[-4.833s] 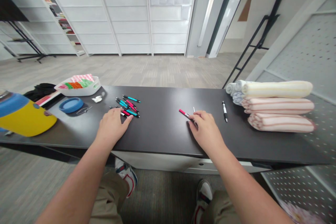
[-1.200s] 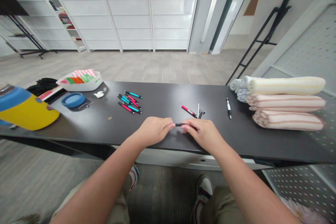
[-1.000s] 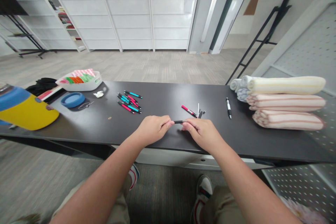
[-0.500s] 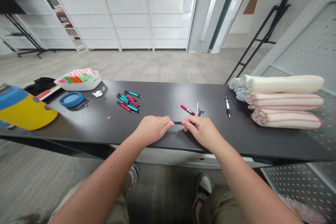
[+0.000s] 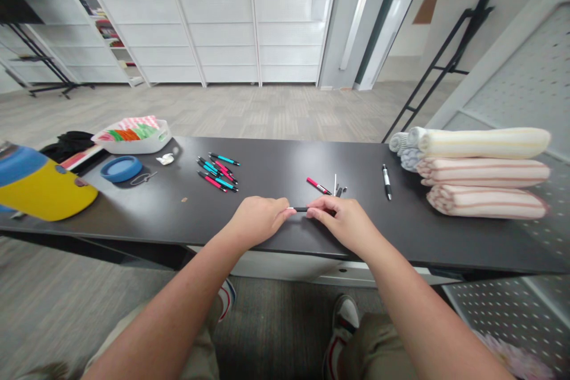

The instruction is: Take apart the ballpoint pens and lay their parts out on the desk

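While the left hand pinches one end of a black pen, the right hand grips the other. It hangs level just over the near edge of the dark table, with loose pen parts just behind.

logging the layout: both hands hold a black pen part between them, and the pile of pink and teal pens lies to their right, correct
Wrong side. In the head view the left hand and right hand do hold the black pen part between them, but the pen pile lies to their left, not their right.
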### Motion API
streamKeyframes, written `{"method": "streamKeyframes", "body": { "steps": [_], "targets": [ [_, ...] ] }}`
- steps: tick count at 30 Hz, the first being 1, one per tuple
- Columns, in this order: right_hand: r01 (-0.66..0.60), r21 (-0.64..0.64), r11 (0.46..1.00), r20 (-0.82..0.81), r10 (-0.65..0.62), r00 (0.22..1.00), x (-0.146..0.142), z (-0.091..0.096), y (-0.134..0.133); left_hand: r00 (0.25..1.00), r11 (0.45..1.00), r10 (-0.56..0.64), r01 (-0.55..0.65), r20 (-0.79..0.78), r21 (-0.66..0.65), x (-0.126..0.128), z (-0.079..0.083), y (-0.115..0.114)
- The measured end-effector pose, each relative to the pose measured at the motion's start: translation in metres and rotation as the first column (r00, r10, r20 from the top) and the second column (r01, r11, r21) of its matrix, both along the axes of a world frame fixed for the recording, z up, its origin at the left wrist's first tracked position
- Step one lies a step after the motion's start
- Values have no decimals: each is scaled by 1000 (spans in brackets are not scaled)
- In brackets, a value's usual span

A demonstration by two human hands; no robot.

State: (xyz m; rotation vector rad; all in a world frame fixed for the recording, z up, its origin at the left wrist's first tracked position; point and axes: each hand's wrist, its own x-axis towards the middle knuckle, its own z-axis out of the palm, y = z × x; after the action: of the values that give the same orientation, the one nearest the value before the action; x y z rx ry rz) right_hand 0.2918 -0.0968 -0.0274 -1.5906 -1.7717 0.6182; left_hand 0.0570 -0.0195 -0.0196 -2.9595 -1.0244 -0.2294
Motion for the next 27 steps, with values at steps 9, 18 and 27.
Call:
{"method": "streamKeyframes", "body": {
  "steps": [9,18,27],
  "targets": [
    [-17,-10,1000,6,17,1000,3,-2,0,1000,1000,15,-15,-7,-8,-1,0,0],
    [14,-43,999,-90,-18,996,4,0,-1,999,1000,27,-27,-18,-11,1,1,-1],
    [144,26,989,-288,-131,949,14,-14,3,996,997,83,-83,-7,-1,1,2,0]
  ]
}}
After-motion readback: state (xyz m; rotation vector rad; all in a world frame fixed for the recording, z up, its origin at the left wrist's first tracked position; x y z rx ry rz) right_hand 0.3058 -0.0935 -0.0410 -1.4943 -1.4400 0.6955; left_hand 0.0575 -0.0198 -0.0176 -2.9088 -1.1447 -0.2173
